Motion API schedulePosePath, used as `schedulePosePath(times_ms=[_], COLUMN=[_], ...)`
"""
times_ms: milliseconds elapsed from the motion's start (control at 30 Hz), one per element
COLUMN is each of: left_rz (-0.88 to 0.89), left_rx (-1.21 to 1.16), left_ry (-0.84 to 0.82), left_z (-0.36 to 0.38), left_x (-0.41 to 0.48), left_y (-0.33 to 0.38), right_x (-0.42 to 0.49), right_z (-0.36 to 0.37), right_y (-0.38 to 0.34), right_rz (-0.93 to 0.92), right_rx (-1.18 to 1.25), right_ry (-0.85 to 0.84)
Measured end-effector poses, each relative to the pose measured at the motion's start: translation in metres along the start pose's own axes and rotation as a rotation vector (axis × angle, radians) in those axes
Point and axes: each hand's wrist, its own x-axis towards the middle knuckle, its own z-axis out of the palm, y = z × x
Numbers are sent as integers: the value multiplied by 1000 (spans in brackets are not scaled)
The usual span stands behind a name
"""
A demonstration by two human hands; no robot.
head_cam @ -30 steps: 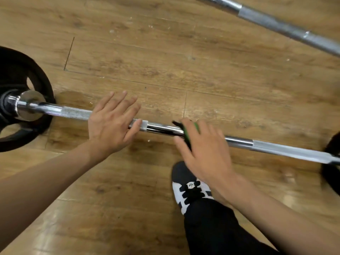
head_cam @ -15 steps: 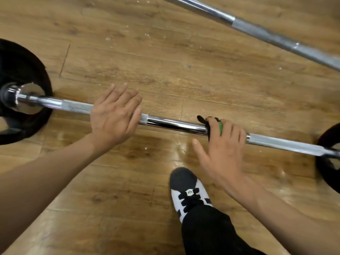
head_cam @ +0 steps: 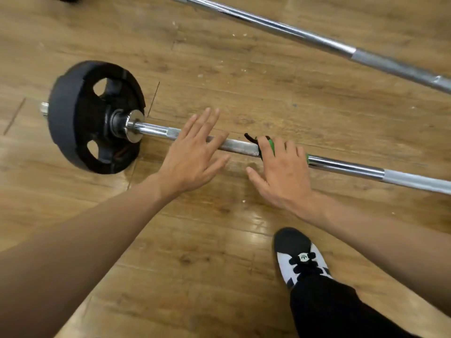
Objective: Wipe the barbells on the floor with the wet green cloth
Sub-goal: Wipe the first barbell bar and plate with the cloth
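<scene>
Position of parts: a long chrome steel barbell [head_cam: 341,167] lies on the brown wood-plank floor [head_cam: 219,276] and runs from the left of the view down to the right edge. A round black weight plate [head_cam: 73,118] with cut-out grip holes is mounted on its left end and stands on edge on the floor. A short stub of the bar shows beyond it.

Left hand [head_cam: 192,154]: laid flat across the bar just right of the plate collar, palm down, fingers straight and spread — nothing gripped.

Right hand [head_cam: 280,176]: placed on the same bar, just beside the left hand and not touching it. Its fingers [head_cam: 280,148] bend over the top of the bar and clamp a green cloth [head_cam: 271,146] with a black edge against the metal. The thumb points out to the left, free of the bar. The cloth sits under this hand where the dull knurled section meets the smooth polished section. Green shows between the fingers and at the right side of the hand, and a black corner sticks out to the left. Whether the cloth is wet cannot be told.

A second bare steel bar [head_cam: 317,37] lies farther away on the floor, slanting from top centre to the right edge — well apart from both hands.

A black-and-white laced shoe [head_cam: 296,259] and a black trouser leg [head_cam: 329,308] are on the near side of the barbell, below the right forearm.
</scene>
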Motion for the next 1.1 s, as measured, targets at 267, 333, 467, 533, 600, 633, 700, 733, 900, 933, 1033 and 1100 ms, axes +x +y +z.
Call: schedulePosePath(times_ms=[267, 333, 467, 533, 600, 633, 700, 733, 900, 933, 1033, 1100], left_rz=[-54, -85, -185, -156, -115, -115, -136, -141, -160, -165, -131, -114], left_rx=[219, 280, 312, 293, 286, 285, 283, 268, 214, 217, 174, 106], left_ry=[-134, -132, -4, -29, -116, -149, -176, -183, -163, -146, -37, -18], left_z=[-73, -79, -92, -97, -100, -102, -103, -104, -100, -98, -96, -93], left_x=[-53, -47, -37, -36, -34, -32, -30, -29, -25, -26, -32, -29], left_y=[-65, -89, -135, -151, -155, -155, -154, -153, -152, -154, -156, -154], right_x=[17, 19, 8, 6, 6, 8, 13, 17, 33, 34, 32, 36], right_z=[-32, -23, 8, 11, 3, -2, -7, -9, -3, -1, 4, 7], right_y=[-14, -24, -37, -36, -36, -37, -42, -46, -73, -74, -75, -80], right_rz=[84, 133, 163, 184, 195, 205, 268, 302, 360, 365, 382, 357], right_rx=[-6, -11, 4, 18, 10, 5, 26, 45, 66, 69, 76, 60], right_ry=[-274, -235, 2, 57, -14, -52, -71, -81, -65, -49, 38, 47])
